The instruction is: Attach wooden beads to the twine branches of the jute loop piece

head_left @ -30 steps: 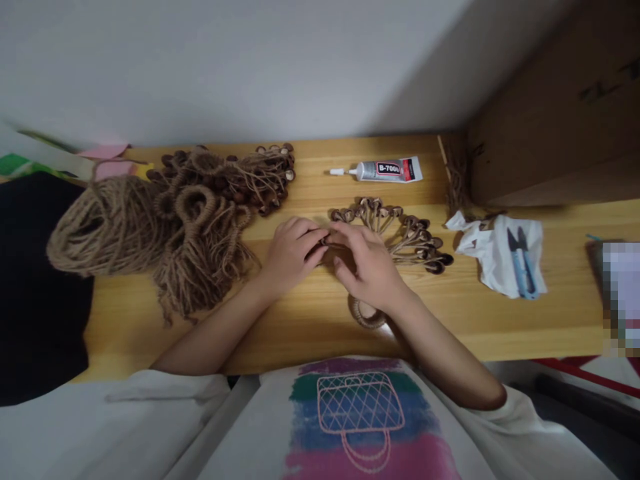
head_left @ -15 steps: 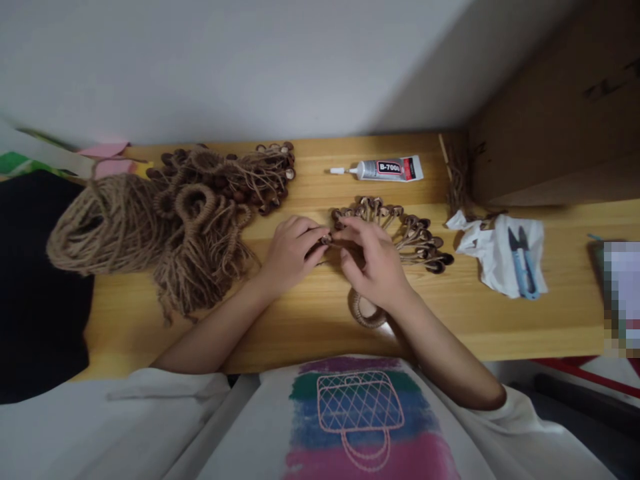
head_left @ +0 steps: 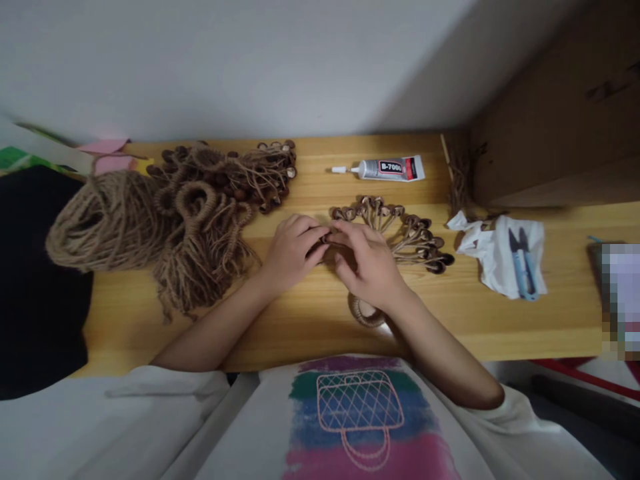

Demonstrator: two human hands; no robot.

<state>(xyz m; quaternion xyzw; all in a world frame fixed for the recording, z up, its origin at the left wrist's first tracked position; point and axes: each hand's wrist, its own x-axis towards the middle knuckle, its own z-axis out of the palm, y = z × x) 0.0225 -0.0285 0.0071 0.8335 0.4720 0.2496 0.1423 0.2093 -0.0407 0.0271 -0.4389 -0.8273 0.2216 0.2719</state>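
My left hand (head_left: 296,255) is closed, pinching a small dark brown nut shell (head_left: 324,239) between thumb and fingertips. The fingertips of my right hand (head_left: 369,260) touch the same shell, while its thumb stands apart below. Both hands partly hide the shell. Behind my right hand, several more shells (head_left: 423,235) on twine cords (head_left: 404,247) fan out over the wooden table (head_left: 300,327). Just below that hand lies a braided twine ring (head_left: 361,313), partly covered by the wrist.
To the left lie a twine skein (head_left: 105,223) and a pile of corded shells with a twine ring (head_left: 195,200). A glue tube (head_left: 387,169) lies at the back. At right, blue-handled thread snips (head_left: 524,263) rest on white plastic (head_left: 493,263) before a cardboard box (head_left: 555,133).
My right hand has shifted slightly left, and its raised index finger has come down onto the shell. The left hand stays almost still.
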